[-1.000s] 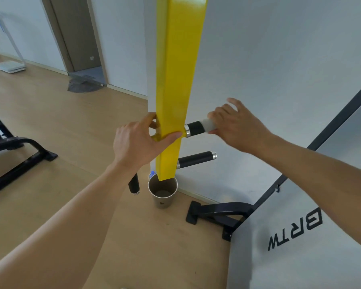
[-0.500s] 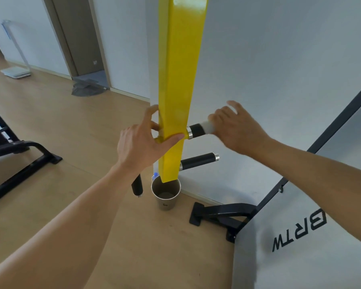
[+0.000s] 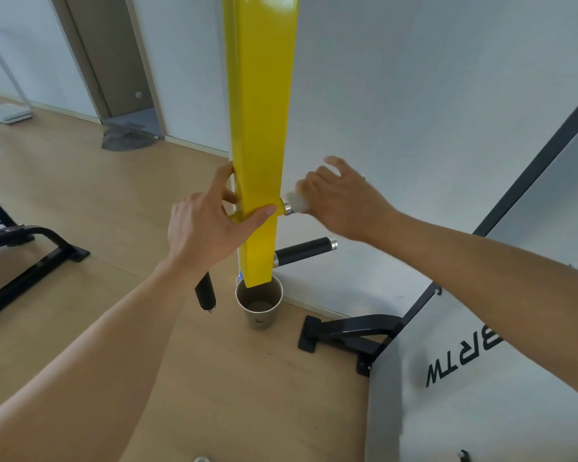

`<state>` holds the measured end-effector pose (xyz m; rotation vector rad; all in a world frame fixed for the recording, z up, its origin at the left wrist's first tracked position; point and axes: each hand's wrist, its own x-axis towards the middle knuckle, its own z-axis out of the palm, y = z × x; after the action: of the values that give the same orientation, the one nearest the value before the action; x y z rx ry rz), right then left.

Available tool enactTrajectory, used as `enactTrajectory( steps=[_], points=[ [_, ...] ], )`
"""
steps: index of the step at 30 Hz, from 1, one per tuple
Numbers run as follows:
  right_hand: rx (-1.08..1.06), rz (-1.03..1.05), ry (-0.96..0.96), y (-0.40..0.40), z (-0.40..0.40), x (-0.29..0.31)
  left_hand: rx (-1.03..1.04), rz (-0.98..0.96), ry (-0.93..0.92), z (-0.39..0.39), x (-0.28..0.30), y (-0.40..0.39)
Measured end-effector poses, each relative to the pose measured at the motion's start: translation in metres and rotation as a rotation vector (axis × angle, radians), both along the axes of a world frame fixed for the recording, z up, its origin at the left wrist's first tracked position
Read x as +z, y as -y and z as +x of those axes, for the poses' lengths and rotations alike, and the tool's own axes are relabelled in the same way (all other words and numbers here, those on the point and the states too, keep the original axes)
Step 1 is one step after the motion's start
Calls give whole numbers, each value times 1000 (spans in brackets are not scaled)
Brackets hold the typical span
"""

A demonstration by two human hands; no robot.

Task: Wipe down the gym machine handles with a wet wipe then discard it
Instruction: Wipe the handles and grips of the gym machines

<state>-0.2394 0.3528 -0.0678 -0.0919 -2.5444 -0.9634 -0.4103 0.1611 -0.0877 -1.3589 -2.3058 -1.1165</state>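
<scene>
A: What is the biggest thing in front of you?

B: The yellow post [image 3: 259, 128] of the gym machine. It stands upright before the white wall [image 3: 414, 95], and its lower end hangs just above the metal cup [image 3: 259, 303] on the wooden floor [image 3: 80, 201].

A: And at your right side?

B: A grey pad [image 3: 481, 395] with black letters, and the black foot [image 3: 344, 331] of its frame on the floor.

A: Where is your left hand?

B: Your left hand [image 3: 202, 228] grips the yellow post, thumb across the front face, fingers curled around the far edge.

A: And your right hand?

B: Your right hand [image 3: 344, 198] is closed around the upper handle [image 3: 287, 206], holding the wet wipe [image 3: 297, 201] wrapped on it, close beside the post. The little finger is lifted away. The wipe covers the grip; only the metal ring near the post shows.

A: Other handles?

B: A black lower handle [image 3: 304, 251] points right, and another black handle [image 3: 205, 293] points down toward you, below your left wrist
</scene>
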Motion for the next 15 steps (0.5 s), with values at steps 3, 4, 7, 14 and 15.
enactTrajectory(
  steps=[3,4,7,14,15],
  points=[
    [-119,3,-44,-27,32,7,-19,15,9,4,0,-4],
    [-161,-2,-40,-32,39,6,-15,14,10,6,0,-6],
    [-227,-38,-19,-30,36,5,-1,-1,-10,9,0,-8],
    [11,-27,95,30,-20,-6,2,15,-20,5,-2,-3],
    [11,-28,91,29,-19,-5,1,16,-17,4,-2,-2]
  ],
)
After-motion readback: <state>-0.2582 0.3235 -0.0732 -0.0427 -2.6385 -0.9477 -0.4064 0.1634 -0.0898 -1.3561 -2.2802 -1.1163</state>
